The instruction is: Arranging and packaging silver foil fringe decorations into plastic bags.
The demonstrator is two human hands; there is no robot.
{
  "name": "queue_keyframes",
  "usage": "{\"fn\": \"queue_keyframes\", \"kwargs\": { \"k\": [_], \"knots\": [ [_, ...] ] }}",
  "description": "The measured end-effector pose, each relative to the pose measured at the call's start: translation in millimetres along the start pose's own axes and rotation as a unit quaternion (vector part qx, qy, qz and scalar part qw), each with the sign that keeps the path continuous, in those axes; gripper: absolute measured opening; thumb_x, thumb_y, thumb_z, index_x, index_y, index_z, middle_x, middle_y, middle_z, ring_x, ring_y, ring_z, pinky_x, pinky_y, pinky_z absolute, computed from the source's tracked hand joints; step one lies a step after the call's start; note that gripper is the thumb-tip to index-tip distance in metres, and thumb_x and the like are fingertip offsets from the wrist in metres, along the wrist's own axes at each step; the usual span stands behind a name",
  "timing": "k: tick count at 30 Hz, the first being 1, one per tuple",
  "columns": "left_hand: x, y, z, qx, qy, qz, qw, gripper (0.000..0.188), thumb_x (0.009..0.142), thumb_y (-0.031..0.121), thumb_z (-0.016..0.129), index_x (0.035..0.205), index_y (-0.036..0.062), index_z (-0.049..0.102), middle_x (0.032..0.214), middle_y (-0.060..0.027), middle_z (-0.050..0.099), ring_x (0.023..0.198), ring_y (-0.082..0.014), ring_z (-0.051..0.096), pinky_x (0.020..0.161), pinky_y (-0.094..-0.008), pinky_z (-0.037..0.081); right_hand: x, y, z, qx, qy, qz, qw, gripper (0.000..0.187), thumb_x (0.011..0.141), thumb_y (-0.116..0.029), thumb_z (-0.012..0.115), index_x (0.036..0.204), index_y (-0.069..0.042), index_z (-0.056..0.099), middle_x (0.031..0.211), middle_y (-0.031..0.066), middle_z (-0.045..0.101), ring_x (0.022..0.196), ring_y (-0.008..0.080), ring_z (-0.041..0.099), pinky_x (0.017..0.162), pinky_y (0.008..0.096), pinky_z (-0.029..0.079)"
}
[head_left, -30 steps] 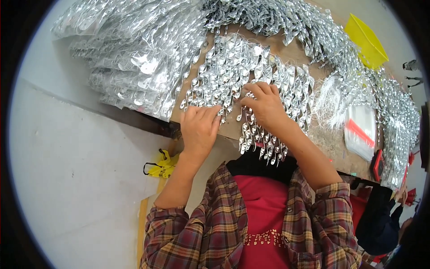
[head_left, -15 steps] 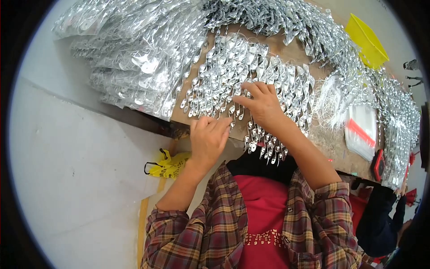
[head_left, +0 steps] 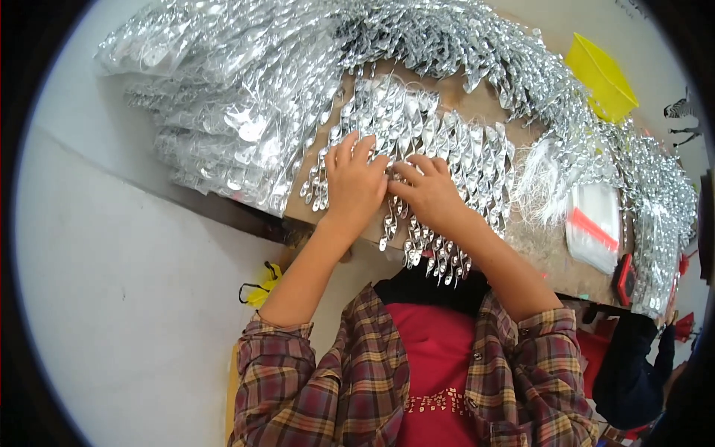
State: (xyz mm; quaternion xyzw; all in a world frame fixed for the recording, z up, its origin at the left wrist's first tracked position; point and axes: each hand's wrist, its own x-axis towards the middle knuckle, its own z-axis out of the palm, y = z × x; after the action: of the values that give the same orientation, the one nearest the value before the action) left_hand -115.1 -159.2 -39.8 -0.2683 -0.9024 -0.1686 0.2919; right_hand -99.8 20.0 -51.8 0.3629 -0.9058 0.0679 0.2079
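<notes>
Rows of shiny silver twisted strips [head_left: 469,153] lie over the tabletop in front of me, their lower ends overhanging the near edge. My left hand [head_left: 356,186] is over the left part of these rows, its outer fingers spread and its thumb and forefinger drawn together. Close beside it, almost touching, my right hand [head_left: 433,197] is curled, with thumb and forefinger pinched. Both pinches meet at one silver twisted strip [head_left: 387,223], which hangs down between the hands. The fingers partly hide the exact grip.
Bagged silver strips [head_left: 231,127] are heaped at left, and a loose pile [head_left: 417,33] curves along the back and right. White thread [head_left: 540,179], clear plastic bags [head_left: 592,231], a red-and-black object [head_left: 625,279] and a yellow bin [head_left: 602,78] are at right. Another person [head_left: 633,372] is beyond.
My left hand has moved up and right onto the rows. My right hand has come down slightly, and its fingers have closed, bringing the two hands together.
</notes>
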Motion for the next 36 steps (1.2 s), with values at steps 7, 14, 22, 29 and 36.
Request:
{"fn": "queue_keyframes", "kwargs": {
  "k": [7,14,22,29,36],
  "knots": [
    [1,-8,23,0.002,-0.042,-0.009,0.999,0.024,0.070,0.017,0.069,0.093,0.0109,0.065,0.121,-0.0110,0.051,0.121,-0.0332,0.042,0.096,-0.0475,0.033,-2,6,-2,0.007,-0.010,-0.016,1.000,0.022,0.073,-0.012,0.058,0.094,-0.015,0.061,0.114,0.0025,0.054,0.113,0.0267,0.046,0.089,0.0427,0.036],
    [9,-6,27,0.021,-0.054,-0.078,0.995,0.021,0.068,0.013,0.071,0.086,0.0071,0.061,0.117,-0.0098,0.051,0.112,-0.0328,0.045,0.086,-0.0478,0.041,-8,13,-9,0.031,-0.042,-0.023,0.998,0.016,0.073,-0.013,0.061,0.089,-0.018,0.059,0.106,0.0014,0.055,0.116,0.0274,0.044,0.092,0.0448,0.034],
    [14,-21,26,0.050,-0.068,-0.121,0.989,0.015,0.068,0.010,0.069,0.081,0.0069,0.061,0.110,-0.0090,0.053,0.106,-0.0329,0.047,0.081,-0.0448,0.044,-21,15,-9,0.002,0.007,-0.012,1.000,0.016,0.077,-0.017,0.061,0.093,-0.019,0.060,0.107,0.0026,0.055,0.117,0.0278,0.043,0.097,0.0480,0.032],
    [20,14,17,-0.049,0.001,0.042,0.998,0.023,0.078,0.011,0.063,0.099,0.0016,0.061,0.114,-0.0153,0.056,0.109,-0.0360,0.052,0.089,-0.0424,0.044,-31,22,-13,0.050,-0.026,0.032,0.998,0.021,0.078,-0.014,0.059,0.098,-0.016,0.061,0.114,0.0022,0.056,0.120,0.0280,0.043,0.098,0.0456,0.033],
    [17,53,42,-0.262,-0.082,-0.103,0.956,0.039,0.090,0.024,0.056,0.121,0.0001,0.055,0.117,-0.0199,0.057,0.109,-0.0329,0.053,0.094,-0.0386,0.040,-113,10,-56,0.114,0.195,0.265,0.937,0.035,0.078,-0.003,0.061,0.112,-0.009,0.060,0.123,0.0156,0.053,0.113,0.0350,0.049,0.096,0.0416,0.040]
  ]
}}
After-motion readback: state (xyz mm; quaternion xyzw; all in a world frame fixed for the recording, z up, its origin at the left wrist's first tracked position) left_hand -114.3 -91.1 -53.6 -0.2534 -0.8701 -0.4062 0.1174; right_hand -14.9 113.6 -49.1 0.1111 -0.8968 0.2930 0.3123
